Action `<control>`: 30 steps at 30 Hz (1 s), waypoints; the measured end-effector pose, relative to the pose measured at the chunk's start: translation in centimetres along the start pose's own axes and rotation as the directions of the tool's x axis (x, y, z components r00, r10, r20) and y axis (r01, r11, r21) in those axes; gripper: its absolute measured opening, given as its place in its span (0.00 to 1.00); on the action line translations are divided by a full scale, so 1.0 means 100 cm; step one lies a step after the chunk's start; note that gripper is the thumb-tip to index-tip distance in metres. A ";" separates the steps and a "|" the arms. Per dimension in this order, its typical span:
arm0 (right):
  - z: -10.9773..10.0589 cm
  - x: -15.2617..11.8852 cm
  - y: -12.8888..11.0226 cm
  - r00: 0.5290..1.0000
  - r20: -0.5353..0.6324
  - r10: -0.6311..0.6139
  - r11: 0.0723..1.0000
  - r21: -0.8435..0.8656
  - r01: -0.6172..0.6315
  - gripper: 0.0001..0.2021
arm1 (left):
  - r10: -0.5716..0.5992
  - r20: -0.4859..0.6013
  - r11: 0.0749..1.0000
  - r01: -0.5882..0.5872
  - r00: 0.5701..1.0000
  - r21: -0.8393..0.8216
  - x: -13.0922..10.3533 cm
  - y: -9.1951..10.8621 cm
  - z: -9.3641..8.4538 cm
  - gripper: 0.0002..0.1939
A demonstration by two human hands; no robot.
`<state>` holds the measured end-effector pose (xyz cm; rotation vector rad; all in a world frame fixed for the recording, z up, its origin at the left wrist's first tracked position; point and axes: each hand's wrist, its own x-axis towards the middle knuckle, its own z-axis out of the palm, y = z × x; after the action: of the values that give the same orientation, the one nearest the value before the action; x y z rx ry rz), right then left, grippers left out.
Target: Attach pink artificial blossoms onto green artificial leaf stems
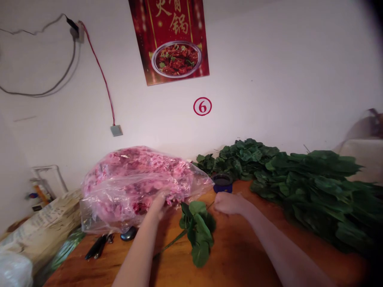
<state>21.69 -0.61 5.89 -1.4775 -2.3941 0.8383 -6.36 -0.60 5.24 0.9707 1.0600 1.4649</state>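
Observation:
My left hand reaches to the mouth of a clear plastic bag filled with pink artificial flowers; its fingers are largely hidden against the blossoms. My right hand is closed around a thin stem end, beside a dark blue round container. Between my forearms, a green leafy stem extends over the brown wooden table, its stalk pointing to the lower left.
Piles of green leafy stems cover the table's right and back. Black-handled pliers and a dark rounded object lie at the left. Sacks are beyond the left edge. A white wall stands behind.

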 end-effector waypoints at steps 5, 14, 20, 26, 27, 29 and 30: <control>0.002 0.003 -0.006 0.899 -0.413 -0.145 0.956 0.175 0.234 0.16 | -0.188 0.179 0.976 0.204 0.966 -0.077 -0.014 -0.003 0.022 0.04; 0.037 0.020 -0.024 0.886 -0.354 -0.299 0.624 0.629 0.463 0.20 | -0.144 0.431 0.968 0.218 0.891 -0.128 -0.030 -0.016 0.046 0.07; 0.042 0.038 -0.016 0.873 -0.468 -0.139 0.523 0.714 0.466 0.19 | -0.115 0.491 0.965 0.215 0.864 -0.152 -0.038 -0.017 0.053 0.09; 0.023 0.025 -0.020 0.806 -0.585 -0.092 0.203 0.781 0.591 0.18 | 0.103 0.363 0.952 0.013 0.926 -0.305 -0.044 -0.013 0.061 0.13; 0.019 0.022 -0.020 0.794 -0.602 -0.086 0.131 0.783 0.608 0.18 | 0.144 0.363 0.951 -0.027 0.921 -0.308 -0.045 -0.013 0.061 0.14; 0.014 0.017 -0.021 0.773 -0.629 -0.078 -0.008 0.776 0.630 0.18 | 0.213 0.375 0.953 -0.106 0.902 -0.285 -0.047 -0.013 0.062 0.14; 0.012 0.015 -0.021 0.765 -0.639 -0.080 -0.067 0.769 0.636 0.18 | 0.239 0.376 0.955 -0.147 0.895 -0.258 -0.049 -0.013 0.063 0.13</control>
<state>18.81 -0.48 5.92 -0.2087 -1.0280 1.3698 0.65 -4.59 5.58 1.1770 0.4951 1.4238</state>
